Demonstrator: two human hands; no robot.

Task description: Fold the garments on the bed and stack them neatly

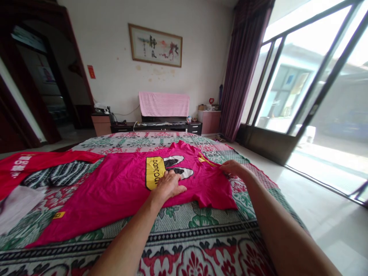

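A magenta T-shirt (120, 180) with a yellow printed patch and cartoon eyes lies spread out, its neck toward the right and its hem toward the left. My left hand (169, 183) rests with fingers apart on the shirt's front, over part of the yellow print. At the shoulder beside the yellow-lined collar, my right hand (233, 168) pinches the fabric's edge between thumb and fingers. Beneath the shirt is a patterned bedspread (207, 234) in red, green, black and white.
Left of the shirt lie a red garment (43, 165), a black-and-white patterned cloth (61, 173) and a pale cloth (20, 207). Beyond the bedspread, a low black cabinet (126, 128) lines the wall, with a pink towel (163, 103) above it. Glass doors (287, 88) stand at right.
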